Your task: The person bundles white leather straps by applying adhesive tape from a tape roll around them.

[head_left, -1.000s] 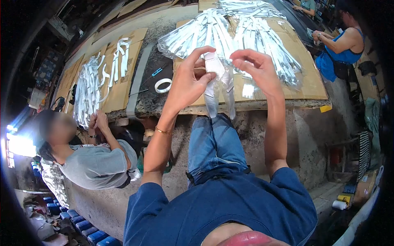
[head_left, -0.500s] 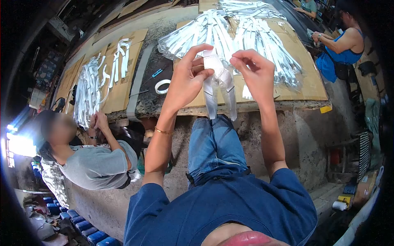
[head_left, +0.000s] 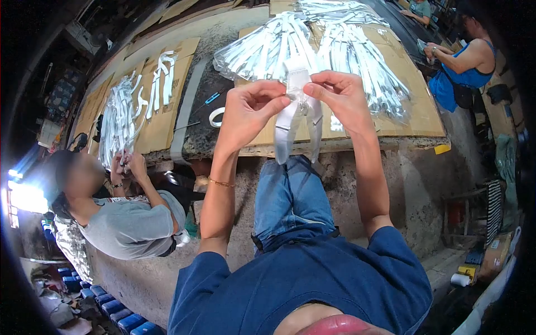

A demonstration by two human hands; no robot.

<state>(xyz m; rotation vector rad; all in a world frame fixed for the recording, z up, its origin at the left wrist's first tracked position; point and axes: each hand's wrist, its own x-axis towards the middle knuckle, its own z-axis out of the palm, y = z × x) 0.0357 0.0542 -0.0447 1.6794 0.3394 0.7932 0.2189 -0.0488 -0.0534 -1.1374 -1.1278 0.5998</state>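
My left hand (head_left: 250,109) and my right hand (head_left: 338,97) both pinch one white strap in a clear plastic sleeve (head_left: 296,114), held up in front of me. The pinch is at its folded top and the two ends hang down over the table edge. Behind it on a cardboard sheet (head_left: 416,114) lies a pile of several similar bagged white straps (head_left: 312,44).
A tape roll (head_left: 215,116) and a blue-handled tool (head_left: 212,99) lie on the concrete table (head_left: 223,33). A person in grey (head_left: 125,220) at left handles another strap pile (head_left: 120,120). A person in blue (head_left: 460,67) sits at right.
My hands came closer together and rose slightly, both now pinching the top of the strap. The person at left lifted their hands to their pile.
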